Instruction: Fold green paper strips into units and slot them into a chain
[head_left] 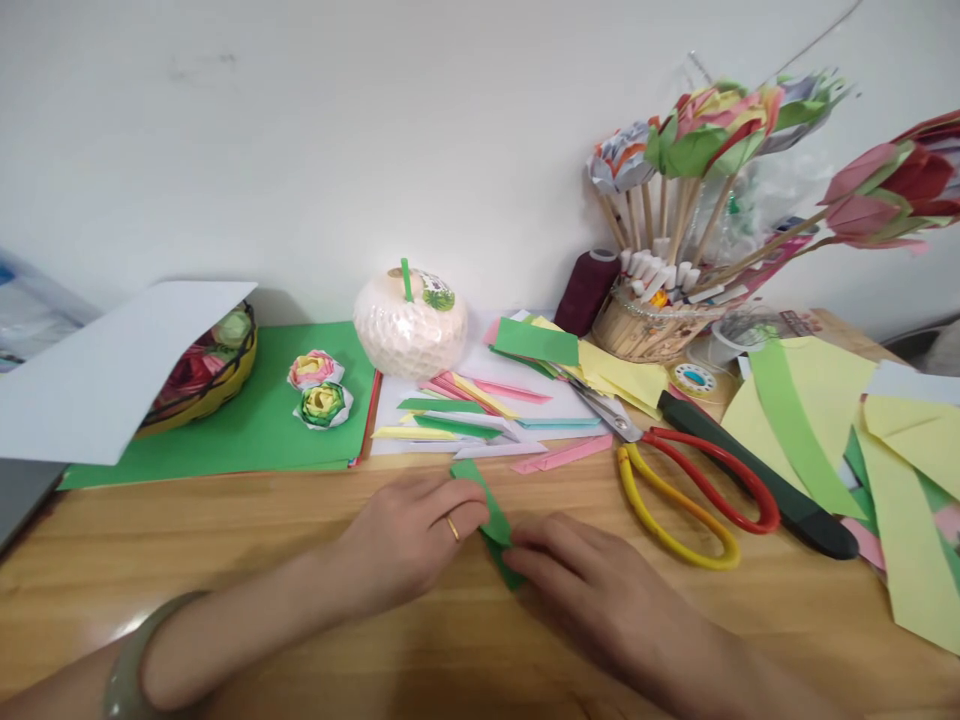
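Note:
A green paper strip [491, 515] lies slantwise between my two hands, its lower part doubled over. My left hand [416, 530], with a ring on one finger, pinches the strip's upper part. The fingertips of my right hand [574, 560] are closed on its lower right edge. Just behind my hands, folded strips in pink, yellow, green and white [457, 432] are spread on white paper. Scissors [626, 430] with one red and one yellow handle lie to the right, beside a black-handled tool [795, 505].
Two small paper flowers [322, 403] sit on green sheets [262, 445] at the left, near a basket [244, 385]. A white wrapped round object [410, 325] stands behind. Paper flowers [709, 125] rise from a wooden holder [645, 325]; cut paper [911, 540] covers the right.

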